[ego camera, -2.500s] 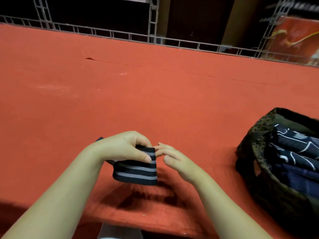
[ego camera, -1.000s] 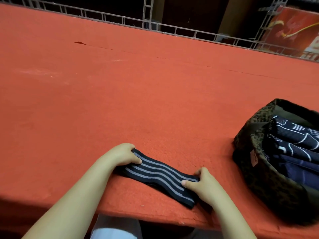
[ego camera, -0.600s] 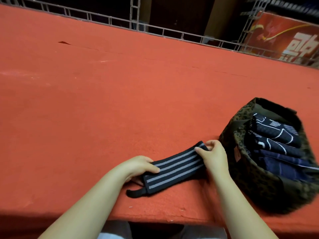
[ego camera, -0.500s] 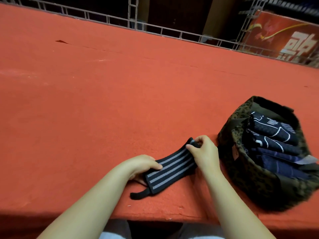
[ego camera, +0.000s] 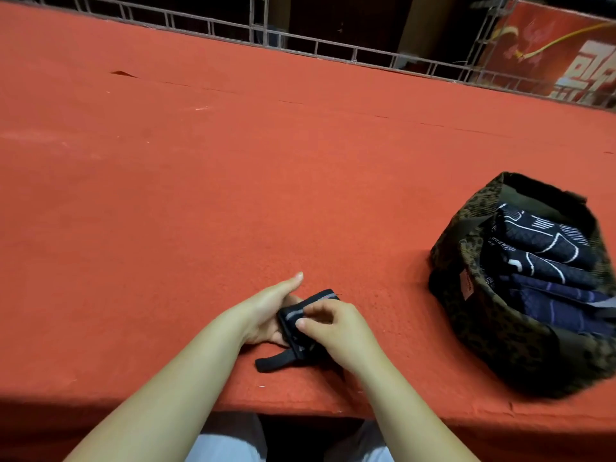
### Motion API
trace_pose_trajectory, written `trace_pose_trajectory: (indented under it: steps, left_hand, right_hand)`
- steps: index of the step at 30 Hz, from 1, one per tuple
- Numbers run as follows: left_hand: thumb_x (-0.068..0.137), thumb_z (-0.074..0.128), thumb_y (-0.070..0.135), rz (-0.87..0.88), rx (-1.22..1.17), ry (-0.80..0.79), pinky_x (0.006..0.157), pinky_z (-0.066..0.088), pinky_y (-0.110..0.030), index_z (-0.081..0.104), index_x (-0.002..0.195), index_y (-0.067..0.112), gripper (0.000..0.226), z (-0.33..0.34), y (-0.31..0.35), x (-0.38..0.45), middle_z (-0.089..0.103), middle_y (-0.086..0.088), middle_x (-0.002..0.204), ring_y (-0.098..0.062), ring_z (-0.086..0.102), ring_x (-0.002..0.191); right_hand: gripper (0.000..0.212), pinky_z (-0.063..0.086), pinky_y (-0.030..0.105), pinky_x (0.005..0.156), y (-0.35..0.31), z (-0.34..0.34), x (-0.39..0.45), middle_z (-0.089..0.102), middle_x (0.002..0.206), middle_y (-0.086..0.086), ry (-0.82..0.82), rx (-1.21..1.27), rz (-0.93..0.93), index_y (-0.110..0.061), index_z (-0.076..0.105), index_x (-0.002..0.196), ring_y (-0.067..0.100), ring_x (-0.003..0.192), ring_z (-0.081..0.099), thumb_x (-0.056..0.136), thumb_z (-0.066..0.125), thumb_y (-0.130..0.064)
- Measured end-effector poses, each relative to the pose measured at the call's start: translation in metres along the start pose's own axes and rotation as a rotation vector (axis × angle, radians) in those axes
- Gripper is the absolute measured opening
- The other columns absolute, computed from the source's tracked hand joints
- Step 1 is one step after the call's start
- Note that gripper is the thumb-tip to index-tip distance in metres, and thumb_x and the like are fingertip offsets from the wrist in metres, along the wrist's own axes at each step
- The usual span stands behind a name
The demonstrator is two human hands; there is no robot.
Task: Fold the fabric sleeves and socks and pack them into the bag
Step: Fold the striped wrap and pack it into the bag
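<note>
Near the front edge of the red felt table, both hands work on 1 black sock with grey stripes, folded over on itself into a short bundle. The right hand lies on top of it, fingers and thumb curled to pinch the folded layers, and covers most of the fabric. The left hand sits against the bundle's left side with its thumb stretched straight forward; its fingers are hidden under the sock, so whether they grasp it cannot be told. A black tail end of the sock pokes out toward the table edge. Well apart to the right stands the camouflage bag, open at the top, with folded dark pieces (white-lined and blue-striped) stacked inside. A metal railing runs along the far edge, and a red banner hangs behind it.
</note>
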State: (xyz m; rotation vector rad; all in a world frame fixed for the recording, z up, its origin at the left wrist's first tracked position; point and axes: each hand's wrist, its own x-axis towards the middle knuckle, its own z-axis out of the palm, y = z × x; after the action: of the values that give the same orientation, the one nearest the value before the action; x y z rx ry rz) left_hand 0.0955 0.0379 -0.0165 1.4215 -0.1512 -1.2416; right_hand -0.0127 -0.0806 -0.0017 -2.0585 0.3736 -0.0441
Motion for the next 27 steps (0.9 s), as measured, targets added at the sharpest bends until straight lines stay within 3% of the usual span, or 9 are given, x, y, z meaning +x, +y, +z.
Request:
trace_pose_trajectory:
  steps: [3,5,8,11,14,19,22,24,27]
  left_hand:
    - [0.095,0.05,0.028,0.059,0.178,0.043,0.058,0.052,-0.026,0.063,0.1,0.014,0.02,0.0,-0.006,0.001,0.068,-0.003,0.081,-0.013,0.066,0.069]
    - [0.095,0.05,0.017,0.083,0.183,0.058,0.06,0.053,-0.027,0.062,0.107,0.013,0.018,-0.002,-0.01,0.002,0.069,-0.004,0.087,-0.013,0.067,0.074]
    - [0.094,0.049,0.01,0.137,0.094,0.023,0.069,0.055,-0.033,0.062,0.114,0.014,0.024,-0.008,-0.01,-0.001,0.071,-0.007,0.1,-0.018,0.068,0.087]
    - [0.092,0.05,0.007,0.167,0.131,-0.05,0.076,0.053,-0.035,0.061,0.118,0.016,0.03,-0.009,-0.011,-0.002,0.069,-0.01,0.108,-0.021,0.065,0.094]
    - [0.086,0.057,0.007,0.161,0.216,-0.128,0.071,0.052,-0.031,0.064,0.112,0.014,0.028,0.003,-0.01,0.0,0.07,-0.007,0.099,-0.02,0.065,0.088]
    - [0.056,0.075,0.029,0.277,0.058,0.055,0.067,0.048,-0.028,0.063,0.1,0.016,0.048,0.035,0.0,0.011,0.067,-0.006,0.091,-0.019,0.062,0.08]
    - [0.057,0.076,0.03,0.346,0.083,0.025,0.067,0.052,-0.032,0.062,0.11,0.016,0.056,0.066,0.004,0.02,0.069,-0.006,0.098,-0.021,0.064,0.085]
    - [0.061,0.071,0.025,0.437,0.155,0.049,0.069,0.052,-0.032,0.062,0.107,0.016,0.047,0.09,0.012,0.025,0.07,-0.005,0.098,-0.017,0.065,0.084]
    - [0.065,0.075,0.03,0.573,0.294,0.06,0.081,0.054,-0.036,0.062,0.109,0.019,0.047,0.123,0.03,0.028,0.071,-0.001,0.101,-0.018,0.067,0.09]
  right_hand:
    - [0.021,0.053,0.027,0.086,0.003,-0.015,-0.006,0.073,0.095,0.004,-0.099,0.358,0.123,-0.01,0.07,0.096,0.013,0.091,0.069,0.08,0.057,-0.009]
    - [0.02,0.054,0.028,0.078,0.011,-0.031,-0.007,0.072,0.096,0.013,0.041,0.533,0.206,-0.006,0.067,0.09,0.019,0.087,0.069,0.089,0.048,0.0]
    - [0.016,0.054,0.033,0.079,0.03,-0.046,-0.003,0.069,0.1,0.008,0.285,0.392,0.24,-0.014,0.064,0.098,0.016,0.085,0.065,0.095,0.052,-0.024]
    - [0.033,0.052,0.032,0.081,0.035,-0.049,0.001,0.072,0.099,0.002,0.021,0.436,0.251,-0.014,0.065,0.106,0.016,0.088,0.067,0.096,0.05,-0.041]
    - [0.035,0.051,0.036,0.076,0.036,-0.056,0.003,0.07,0.094,0.014,-0.171,0.506,0.264,-0.004,0.069,0.102,0.024,0.082,0.065,0.082,0.068,-0.032]
    - [0.017,0.051,0.042,0.075,0.042,-0.073,-0.002,0.071,0.084,0.01,0.228,0.229,0.092,-0.011,0.065,0.084,0.019,0.075,0.064,0.077,0.067,-0.026]
    - [0.012,0.043,0.023,0.067,0.034,-0.097,-0.015,0.063,0.083,0.002,0.44,-0.02,0.002,-0.011,0.057,0.086,0.013,0.075,0.058,0.09,0.059,-0.022]
    - [0.01,0.039,0.011,0.063,0.027,-0.119,-0.03,0.059,0.084,-0.007,0.463,-0.091,-0.034,-0.018,0.051,0.087,0.004,0.076,0.055,0.093,0.055,-0.025]
    - [0.018,0.045,0.019,0.076,0.018,-0.154,-0.054,0.062,0.094,-0.011,0.42,-0.117,-0.051,-0.024,0.051,0.098,0.001,0.088,0.059,0.086,0.064,-0.03]
